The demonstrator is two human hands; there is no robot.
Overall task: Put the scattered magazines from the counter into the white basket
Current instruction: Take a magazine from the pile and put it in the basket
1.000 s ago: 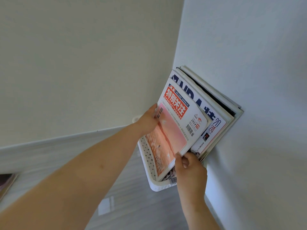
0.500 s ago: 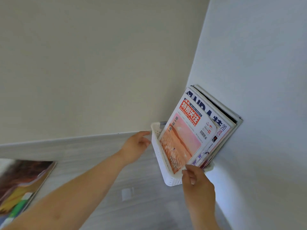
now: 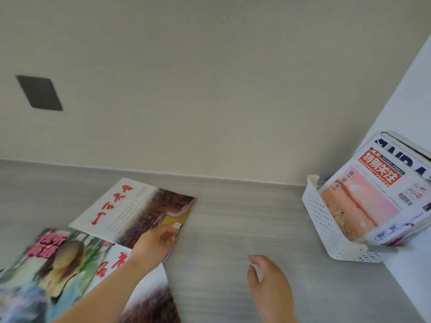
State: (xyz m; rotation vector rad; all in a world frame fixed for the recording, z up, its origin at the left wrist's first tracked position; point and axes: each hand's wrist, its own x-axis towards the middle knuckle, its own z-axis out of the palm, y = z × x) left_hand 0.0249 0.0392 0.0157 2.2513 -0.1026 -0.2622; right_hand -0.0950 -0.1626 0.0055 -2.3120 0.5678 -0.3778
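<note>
The white perforated basket [image 3: 326,226] stands at the right end of the grey counter [image 3: 235,227], against the side wall. Several magazines lean in it; the front one has a pink-orange cover [image 3: 360,203] with a red title block. Three magazines lie flat on the left: a white one with red calligraphy [image 3: 127,209], a colourful one with a person on its cover [image 3: 46,264], and a second white one [image 3: 144,297] partly under my arm. My left hand [image 3: 156,241] rests on the near right corner of the calligraphy magazine. My right hand [image 3: 268,283] hovers over the bare counter, loosely curled and holding nothing.
A beige back wall rises behind the counter, with a dark square plate [image 3: 39,92] at upper left. A white side wall [image 3: 405,94] closes off the right end behind the basket. Bare counter lies between the flat magazines and the basket.
Both hands have left the basket and its magazines. My view has swung left, and my left hand has reached across to the calligraphy magazine while the right hand pulled back.
</note>
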